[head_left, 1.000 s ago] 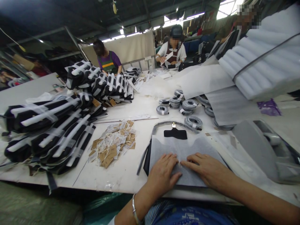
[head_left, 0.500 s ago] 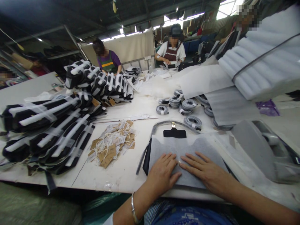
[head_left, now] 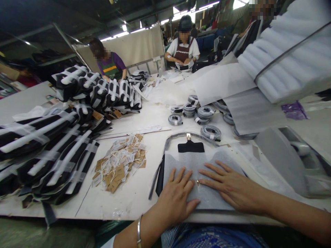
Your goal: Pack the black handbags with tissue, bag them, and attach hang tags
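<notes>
A dark bag lies at the table's front edge under a pale grey sheet (head_left: pixel 181 159). My left hand (head_left: pixel 177 193) rests flat on the left part of the sheet, fingers spread. On its right part lies my right hand (head_left: pixel 227 186), also flat with fingers apart. Between the hands a small gold clasp piece (head_left: pixel 197 182) shows at the sheet's surface. Beyond the sheet's far edge are a black flap (head_left: pixel 190 147) with a gold buckle (head_left: pixel 188 137) and a wrapped grey handle (head_left: pixel 172 135) arching around them.
Paper tags (head_left: pixel 120 165) are heaped left of the bag. Wrapped black bags (head_left: pixel 51 148) fill the far left. Coiled straps (head_left: pixel 189 110) lie beyond it. A grey tape dispenser (head_left: pixel 287 162) and foam sheets (head_left: pixel 289 51) are at right. Two people work across the table.
My hands have moved slightly apart on the sheet, and the gold clasp piece between them shows more clearly. The whole view has shifted a little.
</notes>
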